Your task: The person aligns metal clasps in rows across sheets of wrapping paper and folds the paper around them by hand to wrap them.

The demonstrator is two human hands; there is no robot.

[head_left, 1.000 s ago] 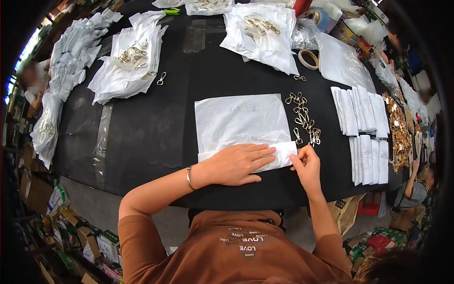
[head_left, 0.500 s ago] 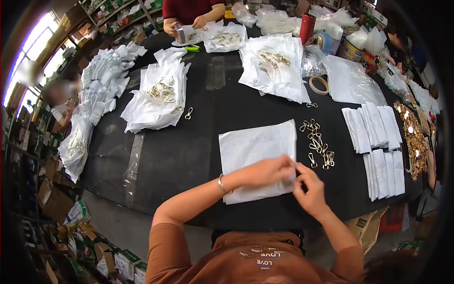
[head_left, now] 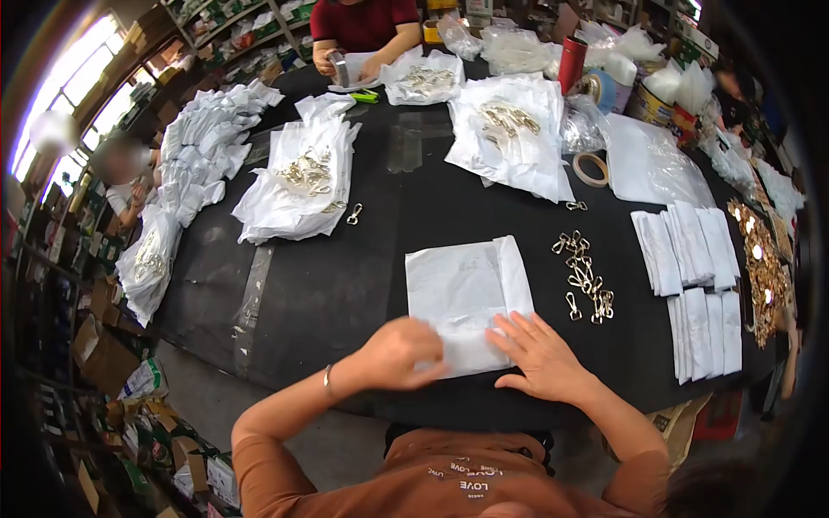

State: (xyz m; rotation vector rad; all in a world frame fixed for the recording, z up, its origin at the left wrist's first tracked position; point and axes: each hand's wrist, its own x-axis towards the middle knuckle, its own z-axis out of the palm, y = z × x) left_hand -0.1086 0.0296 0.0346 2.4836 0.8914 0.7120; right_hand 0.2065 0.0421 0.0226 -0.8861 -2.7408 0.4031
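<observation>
A white plastic sheet [head_left: 458,289] lies on the black table with its right side folded inward in a strip. My right hand [head_left: 544,358] rests flat with spread fingers on the lower right of this sheet. At its lower left edge is my left hand [head_left: 400,354], blurred by motion, its fingers curled; whether it grips the edge cannot be made out. Metal snap hooks [head_left: 583,272] lie in a loose cluster to the right of the sheet. Folded white packets [head_left: 691,250] stand in two rows farther right.
White bags with hooks [head_left: 302,173] lie at the back left, more [head_left: 509,129] at the back centre. A tape roll [head_left: 591,169], a red cylinder [head_left: 572,65] and gold pieces [head_left: 760,268] are on the right. Across the table sits a co-worker [head_left: 364,34].
The sheet's bottom fold has opened out and its right side is now folded inward. My left hand has moved to the lower left, and my right hand has flattened onto the sheet. The view has tilted up.
</observation>
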